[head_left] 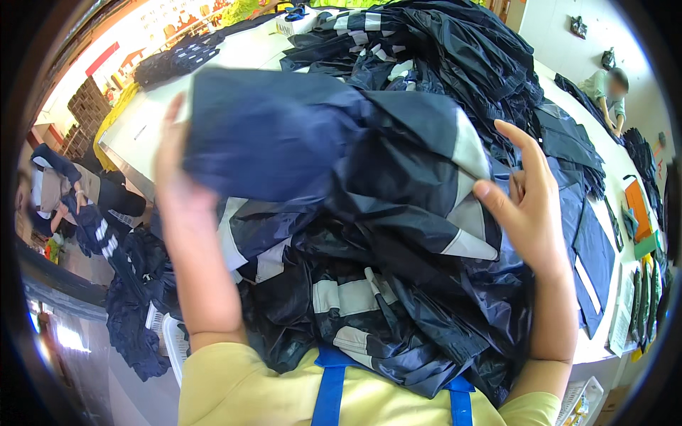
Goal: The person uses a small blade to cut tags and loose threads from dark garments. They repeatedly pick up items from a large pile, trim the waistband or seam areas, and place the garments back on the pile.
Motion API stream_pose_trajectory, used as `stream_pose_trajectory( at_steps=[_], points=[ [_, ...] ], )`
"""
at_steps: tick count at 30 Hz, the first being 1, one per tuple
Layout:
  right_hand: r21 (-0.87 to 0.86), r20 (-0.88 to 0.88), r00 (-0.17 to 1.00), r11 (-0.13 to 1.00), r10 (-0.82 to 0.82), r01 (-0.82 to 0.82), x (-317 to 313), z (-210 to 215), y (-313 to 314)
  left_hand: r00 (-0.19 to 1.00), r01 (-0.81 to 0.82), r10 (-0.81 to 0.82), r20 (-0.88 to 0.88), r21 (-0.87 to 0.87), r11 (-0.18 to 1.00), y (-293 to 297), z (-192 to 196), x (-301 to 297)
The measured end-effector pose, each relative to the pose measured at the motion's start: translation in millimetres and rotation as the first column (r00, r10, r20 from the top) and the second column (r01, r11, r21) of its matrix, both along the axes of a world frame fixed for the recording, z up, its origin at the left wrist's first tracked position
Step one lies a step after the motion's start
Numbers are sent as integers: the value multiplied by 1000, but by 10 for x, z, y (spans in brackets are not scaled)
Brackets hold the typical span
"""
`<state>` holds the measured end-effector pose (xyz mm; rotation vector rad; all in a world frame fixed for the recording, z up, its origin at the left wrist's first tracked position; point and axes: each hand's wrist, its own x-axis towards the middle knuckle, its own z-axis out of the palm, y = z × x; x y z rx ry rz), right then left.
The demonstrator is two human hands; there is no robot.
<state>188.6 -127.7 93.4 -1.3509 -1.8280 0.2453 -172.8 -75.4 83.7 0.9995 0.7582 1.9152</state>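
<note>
while the left hand (177, 181) grips one edge of the dark navy waterproof garment with grey reflective bands (305, 135), the right hand (529, 195), fingers spread, steadies its other side, seemingly keeping it taut above the heap of matching dark rainwear (369, 312).

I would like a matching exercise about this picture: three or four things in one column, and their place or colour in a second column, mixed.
Things:
1. left hand
2. right hand
3. white table
4. orange flat thing

Places or states:
a. far right, on the table edge
b. under the heap of dark garments
c. grips the left edge of the navy garment
d. fingers spread at the garment's grey band

Pairs: 1-c, 2-d, 3-b, 4-a
</note>
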Motion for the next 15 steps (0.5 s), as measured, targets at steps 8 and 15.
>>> stream_pose_trajectory(
  at_steps=[8, 15],
  points=[
    [-236, 323, 729, 797, 604, -556, -270, -336, 369, 731, 11, 224, -644, 340, 940, 449, 716, 178],
    [-290, 463, 684, 825, 564, -484, -553, -412, 153, 234, 119, -283, -930, -262, 958, 1922, -136, 1655]
  ],
)
